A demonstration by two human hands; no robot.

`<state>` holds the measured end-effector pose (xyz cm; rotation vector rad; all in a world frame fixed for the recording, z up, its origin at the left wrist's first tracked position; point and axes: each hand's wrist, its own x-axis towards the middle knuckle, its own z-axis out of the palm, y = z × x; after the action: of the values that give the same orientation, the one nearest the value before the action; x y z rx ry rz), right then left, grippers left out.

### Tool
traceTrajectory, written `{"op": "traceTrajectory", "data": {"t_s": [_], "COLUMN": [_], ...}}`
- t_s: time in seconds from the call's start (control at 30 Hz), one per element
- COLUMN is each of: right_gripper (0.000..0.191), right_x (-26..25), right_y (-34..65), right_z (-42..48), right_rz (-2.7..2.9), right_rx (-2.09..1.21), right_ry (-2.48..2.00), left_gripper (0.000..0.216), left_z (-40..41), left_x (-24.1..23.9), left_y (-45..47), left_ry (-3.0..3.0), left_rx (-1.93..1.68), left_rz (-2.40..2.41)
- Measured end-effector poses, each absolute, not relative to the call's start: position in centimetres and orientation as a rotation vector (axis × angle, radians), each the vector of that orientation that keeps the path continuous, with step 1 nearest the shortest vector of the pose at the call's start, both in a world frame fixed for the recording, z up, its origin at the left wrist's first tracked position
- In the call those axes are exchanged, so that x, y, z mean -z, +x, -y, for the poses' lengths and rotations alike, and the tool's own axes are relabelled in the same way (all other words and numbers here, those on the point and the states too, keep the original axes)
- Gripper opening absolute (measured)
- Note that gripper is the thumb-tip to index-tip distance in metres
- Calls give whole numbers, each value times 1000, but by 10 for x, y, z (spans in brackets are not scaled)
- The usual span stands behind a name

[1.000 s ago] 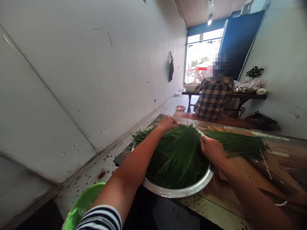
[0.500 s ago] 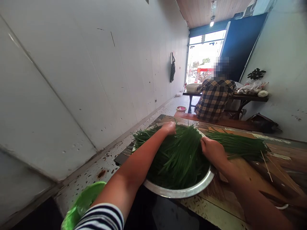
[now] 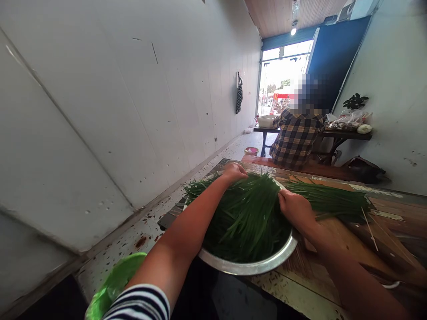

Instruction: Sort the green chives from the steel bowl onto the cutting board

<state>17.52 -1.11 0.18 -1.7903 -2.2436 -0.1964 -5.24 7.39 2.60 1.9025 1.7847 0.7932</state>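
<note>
A wide metal basin (image 3: 253, 266) sits on a wooden table (image 3: 333, 253) and is heaped with long green chives (image 3: 247, 218). My left hand (image 3: 234, 171) is closed in a fist at the far rim of the basin, on the chive pile. My right hand (image 3: 295, 208) is closed on chive stalks at the right rim. A second bundle of chives (image 3: 333, 202) lies on the table just right of that hand, its tips pointing right.
A person in a plaid shirt (image 3: 296, 135) sits on a bench with their back to me at a further table (image 3: 347, 132) holding bags. A green plastic tub (image 3: 113, 284) is at lower left. A white wall runs along the left.
My left hand dipped slightly toward the chives and came back up to the far rim. My right hand has stayed in place on the stalks.
</note>
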Motion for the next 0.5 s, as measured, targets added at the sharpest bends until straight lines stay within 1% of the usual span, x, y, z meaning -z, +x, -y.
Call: {"op": "traceTrajectory", "data": {"t_s": [0.33, 0.5], "right_gripper": [34, 34], "right_x": [-1, -1], "right_y": [175, 175], "right_z": [11, 10], "right_rz": [2259, 2264], "right_rx": [206, 210], "right_ry": [-1788, -1790], "left_gripper": [29, 26], "left_z": [-82, -76], "left_x": [-10, -15], "left_y": [-41, -38], "left_ry": [1862, 1818], "left_rx": [-911, -952], "left_rz": [-1615, -1613]}}
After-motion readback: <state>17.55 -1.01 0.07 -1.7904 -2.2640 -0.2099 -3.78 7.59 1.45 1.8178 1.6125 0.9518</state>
